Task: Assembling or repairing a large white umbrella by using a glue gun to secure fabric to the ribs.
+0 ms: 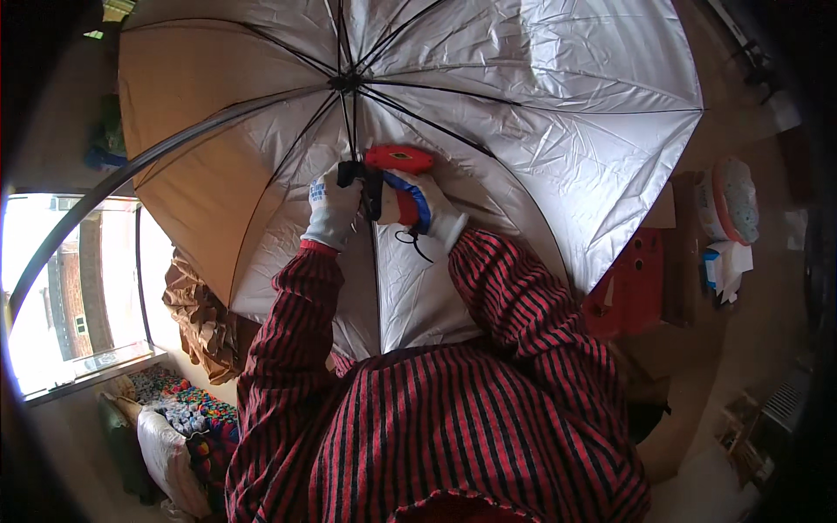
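- Done: the open umbrella with a silvery fabric inside and thin black ribs (475,65) is spread before me.
- My white-gloved right grip (438,209) is clamped on the red-and-blue handheld tool (398,159).
- My white-gloved left grip (332,212) meets a black, hard-looking piece (374,193) beside it, below the umbrella's hub (345,82); I cannot tell how closed its fingers are.
- Remaining: work there looks unfinished; any fastening is hidden.

Very bright light comes through the window (39,279) on the left, making it almost white. The umbrella (567,131) shines silver on the right, with shiny wrinkles, but looks brown and dull on the left. The far right is dim. Corners are black, and edges look bent and blurry.
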The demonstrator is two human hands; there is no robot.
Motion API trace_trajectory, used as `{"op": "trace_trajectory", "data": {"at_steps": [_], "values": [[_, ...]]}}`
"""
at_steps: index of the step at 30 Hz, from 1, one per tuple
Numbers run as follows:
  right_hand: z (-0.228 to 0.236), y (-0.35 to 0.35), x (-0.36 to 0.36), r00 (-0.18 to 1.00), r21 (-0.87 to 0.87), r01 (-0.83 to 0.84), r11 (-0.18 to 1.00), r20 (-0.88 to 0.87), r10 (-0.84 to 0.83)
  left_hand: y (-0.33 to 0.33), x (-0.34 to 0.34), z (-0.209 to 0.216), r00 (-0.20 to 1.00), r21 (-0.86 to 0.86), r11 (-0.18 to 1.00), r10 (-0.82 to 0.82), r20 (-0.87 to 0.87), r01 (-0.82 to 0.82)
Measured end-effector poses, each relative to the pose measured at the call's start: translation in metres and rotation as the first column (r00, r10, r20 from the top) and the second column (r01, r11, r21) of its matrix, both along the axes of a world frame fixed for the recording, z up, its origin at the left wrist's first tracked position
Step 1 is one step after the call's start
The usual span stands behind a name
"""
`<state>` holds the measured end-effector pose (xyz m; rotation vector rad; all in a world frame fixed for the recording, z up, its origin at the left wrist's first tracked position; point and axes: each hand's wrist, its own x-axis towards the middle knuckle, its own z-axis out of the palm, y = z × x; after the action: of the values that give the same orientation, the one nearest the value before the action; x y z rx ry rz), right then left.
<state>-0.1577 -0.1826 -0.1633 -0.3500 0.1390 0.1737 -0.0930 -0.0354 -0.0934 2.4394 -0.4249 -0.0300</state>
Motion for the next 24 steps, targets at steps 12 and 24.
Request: {"op": "trace_trajectory", "data": {"at_steps": [12,24], "values": [[-0.046,-0.008,0.017,0.901,-0.408,0.034,0.912,0.407,0.149,0.005,0.003,-0.010,1.000,-0.120,0.993,-0.007,-0.012,0.005],[0.028,-0.023,-0.008,0.764,0.303,-0.542,0.784,0.565,0.311,0.006,0.004,-0.014,1.000,-0.195,0.980,-0.030,0.007,0.031]]}}
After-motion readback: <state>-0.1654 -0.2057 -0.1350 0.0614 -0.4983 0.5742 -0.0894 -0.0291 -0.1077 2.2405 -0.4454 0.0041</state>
